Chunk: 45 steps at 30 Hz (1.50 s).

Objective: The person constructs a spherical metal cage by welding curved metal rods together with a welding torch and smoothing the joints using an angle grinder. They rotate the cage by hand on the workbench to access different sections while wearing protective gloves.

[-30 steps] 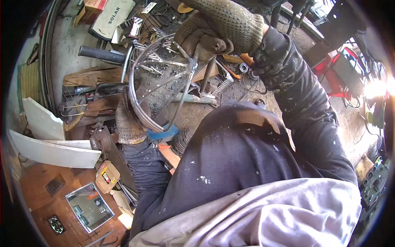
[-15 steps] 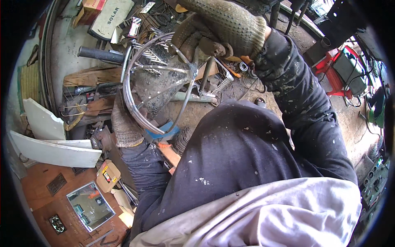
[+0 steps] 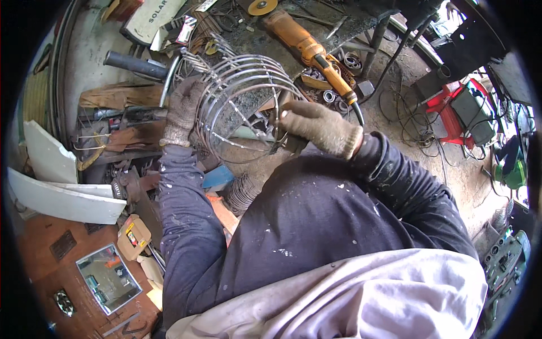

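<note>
A round metal wire cage [image 3: 248,76], made of several rings joined by straight bars, is tilted in front of me. My left hand [image 3: 185,110], in a dirty knitted glove, is closed on its left side. At the cage's right end is my right hand [image 3: 319,125], in the same kind of glove, with fingers curled at the rim. Something dark shows under that hand, too hidden to name. An orange angle grinder [image 3: 316,51] lies beyond the cage, its yellow disc [image 3: 262,5] at the far end. A dark-handled tube [image 3: 135,65] sticks out left of the cage.
Metal rings [image 3: 329,97] and scrap lie near the grinder. Curved white panels [image 3: 68,198] lean at left, above a brown board [image 3: 45,265] with a glass-topped box. Far right are a red stool [image 3: 451,113], loose cables [image 3: 415,124] and a grey tool case [image 3: 502,254].
My right hand has come down and nearer to me, to the cage's right end, uncovering the grinder. The cage has turned, so its rings now show spread out. My left hand has moved up slightly.
</note>
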{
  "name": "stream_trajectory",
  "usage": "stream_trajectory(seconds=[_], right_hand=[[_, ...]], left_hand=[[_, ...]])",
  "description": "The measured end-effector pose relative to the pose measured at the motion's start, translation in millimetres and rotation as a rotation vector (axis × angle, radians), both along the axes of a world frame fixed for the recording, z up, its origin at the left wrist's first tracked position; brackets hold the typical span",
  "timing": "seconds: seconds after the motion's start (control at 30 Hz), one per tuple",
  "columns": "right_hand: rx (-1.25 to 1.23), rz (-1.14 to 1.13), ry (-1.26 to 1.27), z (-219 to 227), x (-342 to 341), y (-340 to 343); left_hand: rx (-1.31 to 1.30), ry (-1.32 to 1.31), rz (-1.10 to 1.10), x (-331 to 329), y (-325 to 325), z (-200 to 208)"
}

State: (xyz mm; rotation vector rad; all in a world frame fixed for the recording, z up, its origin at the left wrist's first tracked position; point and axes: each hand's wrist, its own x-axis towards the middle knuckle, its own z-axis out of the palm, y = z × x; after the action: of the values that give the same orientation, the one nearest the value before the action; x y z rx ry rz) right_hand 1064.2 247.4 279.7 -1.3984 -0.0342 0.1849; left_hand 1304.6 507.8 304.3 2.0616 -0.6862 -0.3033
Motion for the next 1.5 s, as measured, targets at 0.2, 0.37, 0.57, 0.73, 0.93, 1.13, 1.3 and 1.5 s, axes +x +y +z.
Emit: stream_trajectory(seconds=[0.2,0.37,0.57,0.73,0.93,1.13,1.3,1.5], right_hand=[[-0.017,0.009,0.085,-6.1,1.5,10.1],[-0.032,0.072,0.239,-7.1,9.4,10.5],[-0.084,0.093,0.233,-26.9,13.5,18.5],[-0.011,0.075,0.209,-37.3,16.3,19.7],[0.075,0.123,0.253,-34.6,19.4,18.3],[0.061,0.088,0.252,-33.5,18.2,15.5],[-0.582,-0.310,-0.164,4.2,10.3,-15.4],[-0.935,-0.426,0.188,-15.7,23.6,-95.6]], left_hand=[[-0.015,0.249,-0.029,5.6,-25.7,-26.5],[-0.032,0.217,0.042,14.6,-6.1,-55.4],[0.086,0.034,0.138,12.9,13.1,-68.6],[0.091,0.101,0.207,6.1,13.8,-68.1],[0.137,0.073,0.210,-2.5,4.5,-55.1],[0.124,-0.047,0.156,-4.0,-6.1,-43.2],[0.140,-0.012,0.059,-1.5,-3.3,-46.9],[0.053,0.024,0.085,-2.0,-3.1,-56.9]])
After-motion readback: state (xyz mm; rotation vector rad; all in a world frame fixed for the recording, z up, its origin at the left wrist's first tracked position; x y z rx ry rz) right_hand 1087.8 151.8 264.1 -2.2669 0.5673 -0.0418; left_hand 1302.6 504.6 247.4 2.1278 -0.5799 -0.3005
